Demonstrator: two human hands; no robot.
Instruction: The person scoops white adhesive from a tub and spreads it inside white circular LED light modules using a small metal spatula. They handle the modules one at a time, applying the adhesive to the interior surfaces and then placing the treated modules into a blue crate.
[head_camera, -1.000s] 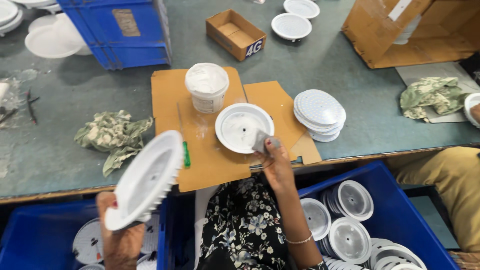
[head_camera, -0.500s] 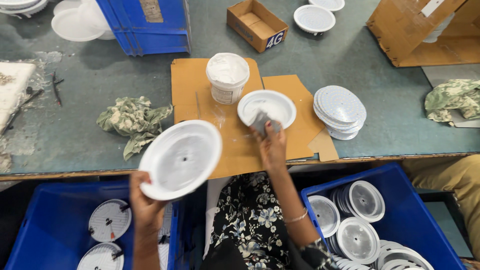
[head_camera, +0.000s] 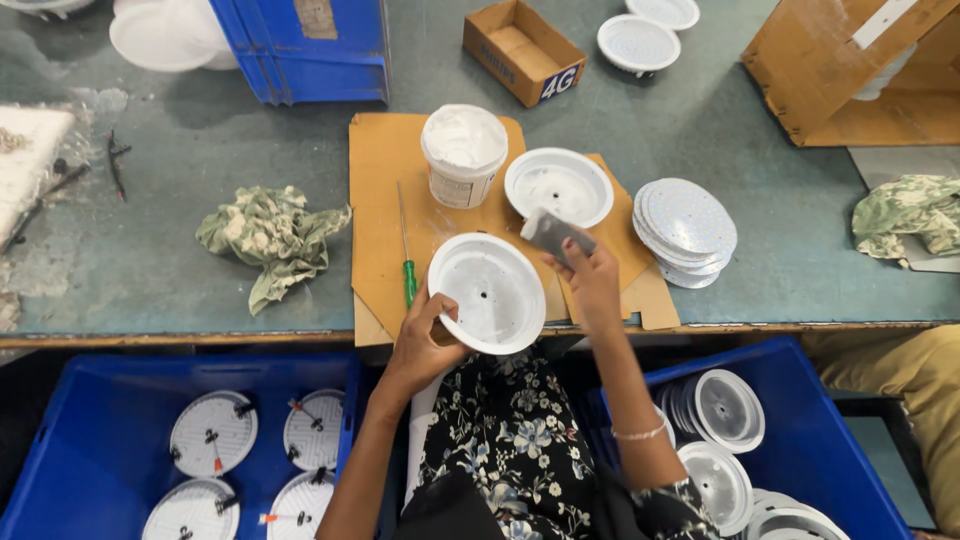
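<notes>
My left hand grips the near rim of a white round lamp housing, held face up over the front edge of a cardboard sheet. My right hand holds a small flat grey scraper, its tip between that housing and a second white housing lying on the cardboard. A white tub of paste stands just behind. A stack of round white LED discs lies to the right of my right hand. A green-handled screwdriver rests on the cardboard to the left.
A crumpled rag lies left on the green bench. Blue crates sit below the bench: the left crate holds wired round plates, the right crate holds white housings. A small cardboard box and a blue bin stand at the back.
My left hand has carried the white housing from below the bench edge up and right onto the cardboard, turning it face up. My right hand has drawn the scraper back from the far housing.
</notes>
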